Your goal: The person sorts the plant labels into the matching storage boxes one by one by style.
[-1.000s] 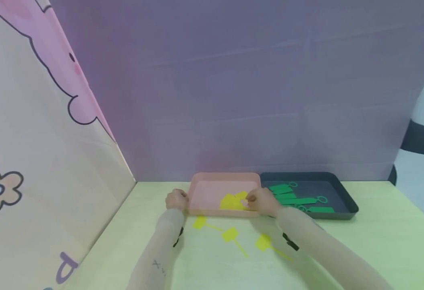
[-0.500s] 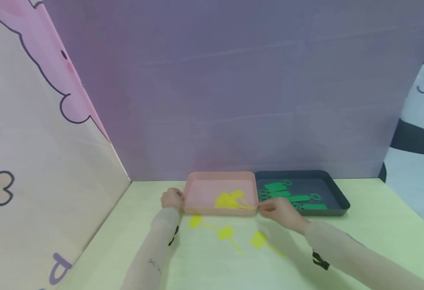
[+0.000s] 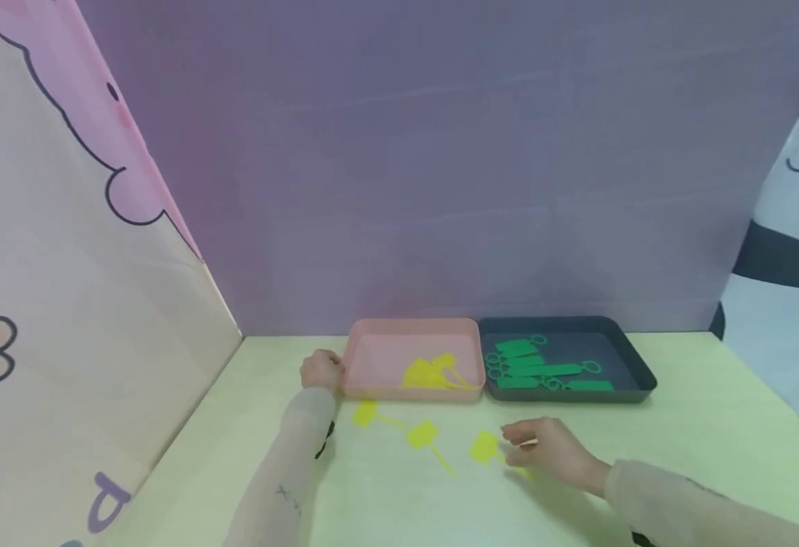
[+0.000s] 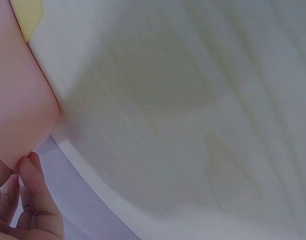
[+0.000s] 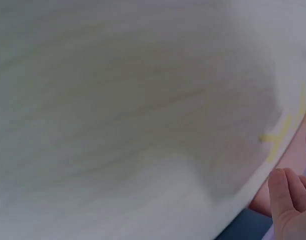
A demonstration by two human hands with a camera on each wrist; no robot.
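My left hand [image 3: 322, 370] pinches the left edge of a pink tray [image 3: 365, 327]; the left wrist view shows thumb and fingertips on the tray's corner. Inside lie several flat yellow pieces [image 3: 423, 374]. In front of the tray lie 3 more yellow pieces, each with a square head and thin stick: a left one [image 3: 365, 413], a middle one [image 3: 423, 434] and a right one [image 3: 484, 447]. My right hand [image 3: 553, 454] is over the stick of the right piece, thumb and fingers apart, holding nothing. Whether it touches that piece I cannot tell.
A dark grey tray [image 3: 635, 357] stands against the pink one on its right. It holds several flat green pieces with ring ends [image 3: 543, 370]. A purple-grey backdrop [image 3: 406, 167] rises behind the trays, with a printed panel [image 3: 99, 319] at the left.
My right hand let go of a yellow piece at the pink tray's right side, then came back toward me, down to the right loose piece. The left hand keeps its hold on the tray.
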